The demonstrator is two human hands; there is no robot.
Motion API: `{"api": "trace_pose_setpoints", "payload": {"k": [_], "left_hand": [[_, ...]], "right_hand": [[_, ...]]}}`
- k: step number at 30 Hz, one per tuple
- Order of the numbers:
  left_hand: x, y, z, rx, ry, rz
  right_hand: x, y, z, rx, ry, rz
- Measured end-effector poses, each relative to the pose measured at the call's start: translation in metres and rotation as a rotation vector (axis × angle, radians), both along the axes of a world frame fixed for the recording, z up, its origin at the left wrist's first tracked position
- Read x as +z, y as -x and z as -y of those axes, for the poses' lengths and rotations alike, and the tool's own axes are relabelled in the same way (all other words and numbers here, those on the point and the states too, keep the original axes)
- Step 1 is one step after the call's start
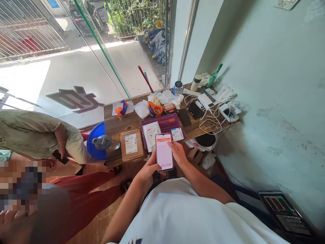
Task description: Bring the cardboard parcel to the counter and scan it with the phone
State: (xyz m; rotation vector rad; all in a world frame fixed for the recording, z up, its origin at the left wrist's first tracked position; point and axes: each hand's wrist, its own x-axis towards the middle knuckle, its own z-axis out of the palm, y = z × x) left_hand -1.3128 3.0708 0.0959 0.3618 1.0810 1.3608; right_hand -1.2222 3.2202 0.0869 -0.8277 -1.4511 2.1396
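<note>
A lit smartphone (164, 156) in a pale case is held upright in front of me, over the near edge of the wooden table. My left hand (147, 167) grips its lower left side, thumb on the front. At the right edge is my right hand (179, 153), its thumb at the upper screen and its other fingers mostly hidden behind the phone. Just beyond lie a purple box (166, 121) and, on it, a white parcel bag (151, 129), partly covered by the phone. To their left is a taped cardboard box (140, 144) with a white label.
Orange tape dispensers (155, 109), a black phone (195, 109), tangled white cables (214, 117) and a green bottle (213, 77) crowd the table. A clear jug (104, 142) stands at its left end beside a blue round tub (95, 130). Two people are at left, one holding a dark phone (60, 157).
</note>
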Motion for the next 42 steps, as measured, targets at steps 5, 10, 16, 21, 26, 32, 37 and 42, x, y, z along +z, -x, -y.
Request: {"api": "trace_pose_setpoints", "payload": {"k": [5, 10, 16, 21, 26, 32, 37, 42], "left_hand": [[0.001, 0.0, 0.0, -0.001, 0.006, -0.001], [0.003, 0.0, 0.0, -0.002, -0.004, 0.005], [0.003, -0.001, 0.001, 0.008, 0.042, -0.007], [0.007, -0.003, -0.001, 0.006, 0.063, -0.021], [0.008, -0.006, -0.003, 0.085, 0.058, -0.025], [0.004, -0.003, -0.005, 0.08, 0.036, -0.035], [0.008, -0.004, -0.009, 0.123, 0.041, 0.06], [0.012, -0.008, -0.014, 0.198, 0.121, 0.045]], "right_hand": [[0.002, 0.0, 0.001, -0.026, -0.035, 0.045], [0.001, 0.0, 0.001, -0.03, -0.035, 0.04], [0.006, 0.001, 0.005, -0.038, -0.021, 0.044], [0.006, 0.001, 0.008, -0.046, -0.043, 0.063], [-0.002, -0.009, 0.011, 0.113, 0.121, -0.1], [-0.005, -0.024, 0.012, 0.281, 0.159, -0.145], [-0.006, -0.026, 0.014, 0.276, 0.003, -0.118], [-0.007, -0.026, 0.015, 0.281, -0.048, -0.128]]}}
